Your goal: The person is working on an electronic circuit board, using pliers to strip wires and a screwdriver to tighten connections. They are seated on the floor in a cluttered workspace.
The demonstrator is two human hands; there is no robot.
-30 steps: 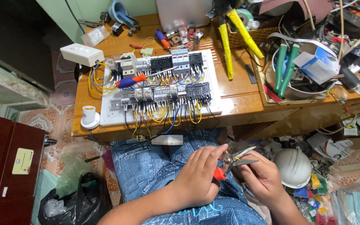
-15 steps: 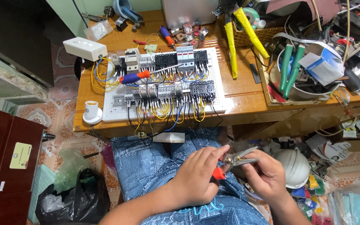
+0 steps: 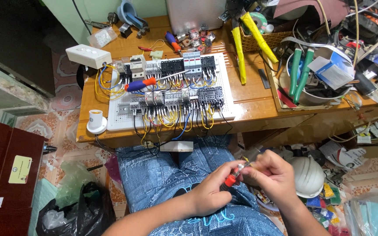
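Head view, lower centre of the frame — what is nearest?

— Both hands meet over the lap in blue jeans point(image 3: 162, 175). The left hand point(image 3: 208, 194) is curled around a small tool with a red handle point(image 3: 230, 179), fingers closed on it. The right hand point(image 3: 272, 175) is pressed up against the tool's tip, fingertips pinched together on something too small to identify; a thin yellowish wire end point(image 3: 244, 160) shows just above them.

— Beside them?

— A white hard hat point(image 3: 309, 175) lies at lower right on the cluttered floor; a black bag point(image 3: 73, 214) sits at lower left.

— Further up?

— The wooden desk point(image 3: 259, 98) carries a white perforated panel point(image 3: 226, 91) fitted with breakers and relays, wired in yellow and blue. A screwdriver with blue and orange handle point(image 3: 141, 84) rests across its left part. A white lamp holder point(image 3: 96, 121) stands at the panel's lower left corner.

— Far edge?

— Yellow-handled cutters point(image 3: 241, 48) lie at upper centre; green-handled pliers point(image 3: 300, 72) rest in a tray at upper right.
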